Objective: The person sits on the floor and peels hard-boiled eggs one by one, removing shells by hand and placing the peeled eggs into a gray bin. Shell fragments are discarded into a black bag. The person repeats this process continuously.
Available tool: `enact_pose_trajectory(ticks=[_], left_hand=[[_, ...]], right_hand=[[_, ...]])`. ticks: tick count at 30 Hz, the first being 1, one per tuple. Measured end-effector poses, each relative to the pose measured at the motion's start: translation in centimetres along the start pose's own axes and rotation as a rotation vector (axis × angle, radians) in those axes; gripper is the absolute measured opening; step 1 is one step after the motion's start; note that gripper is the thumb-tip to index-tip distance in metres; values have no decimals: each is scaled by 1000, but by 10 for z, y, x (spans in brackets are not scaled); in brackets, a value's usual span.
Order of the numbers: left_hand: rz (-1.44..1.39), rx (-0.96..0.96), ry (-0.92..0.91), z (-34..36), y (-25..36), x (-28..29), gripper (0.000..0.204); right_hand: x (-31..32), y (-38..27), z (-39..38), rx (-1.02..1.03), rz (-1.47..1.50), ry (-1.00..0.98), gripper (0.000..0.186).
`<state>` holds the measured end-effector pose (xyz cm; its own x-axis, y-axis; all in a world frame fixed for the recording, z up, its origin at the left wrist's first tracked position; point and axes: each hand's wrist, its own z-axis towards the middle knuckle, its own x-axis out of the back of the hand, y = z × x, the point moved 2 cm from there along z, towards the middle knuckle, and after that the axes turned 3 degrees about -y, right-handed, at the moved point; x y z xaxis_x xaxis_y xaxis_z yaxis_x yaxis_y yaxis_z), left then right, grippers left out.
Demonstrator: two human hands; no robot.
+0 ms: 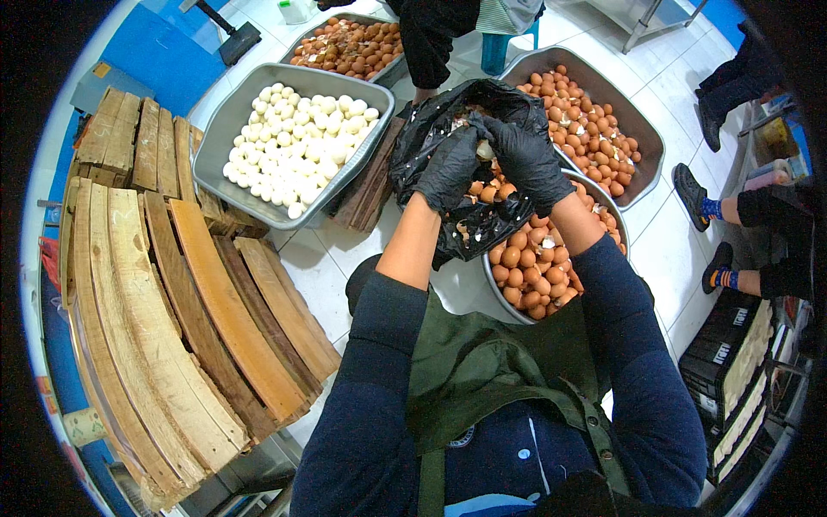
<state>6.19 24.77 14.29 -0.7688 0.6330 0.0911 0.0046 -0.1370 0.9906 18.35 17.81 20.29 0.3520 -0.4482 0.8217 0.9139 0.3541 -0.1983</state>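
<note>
My left hand (446, 172), in a black glove, and my gloved right hand (514, 159) meet over a black plastic bag (422, 129), fingers curled round a pale, partly visible egg (483, 151). Brown shell pieces (495, 189) lie in the bag below them. A round bowl of brown eggs (525, 267) sits just below and right of the bag. Some of my fingertips are hidden behind the egg and glove folds.
Bins of white eggs (301, 151) and brown eggs (581, 125) flank the bag; another bin (345, 52) stands behind. Wooden pallets (172, 302) are left, black crates (724, 362) right. Other people's legs (431, 43) are beyond the bag and along the right (728, 207).
</note>
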Motion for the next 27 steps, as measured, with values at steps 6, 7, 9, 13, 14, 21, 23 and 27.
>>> enact_pose_trajectory(ticks=[6,7,9,13,14,21,23,27], left_hand=[[239,-132,-21,-13,45,-7,29],[136,-170,-40,-16,52,-9,29],[-48,-174,-71,-20,63,-12,27],[-623,176,-7,-20,64,-14,32],[-533,139,-15,-19,66,-12,34],[251,-313,29,-26,80,0,39],[426,-389,147,-29,82,3,40],[411,-377,170,-25,79,5,43]], right_hand=[[-8,15,-5,-63,308,58,33],[-11,20,-5,-127,292,24,30],[-18,30,-4,-148,291,32,26],[-31,46,-2,-310,284,19,21],[-31,48,-2,-346,295,32,19],[-9,43,1,-511,443,41,24],[-1,35,6,-464,491,21,27],[11,26,8,-501,710,10,28]])
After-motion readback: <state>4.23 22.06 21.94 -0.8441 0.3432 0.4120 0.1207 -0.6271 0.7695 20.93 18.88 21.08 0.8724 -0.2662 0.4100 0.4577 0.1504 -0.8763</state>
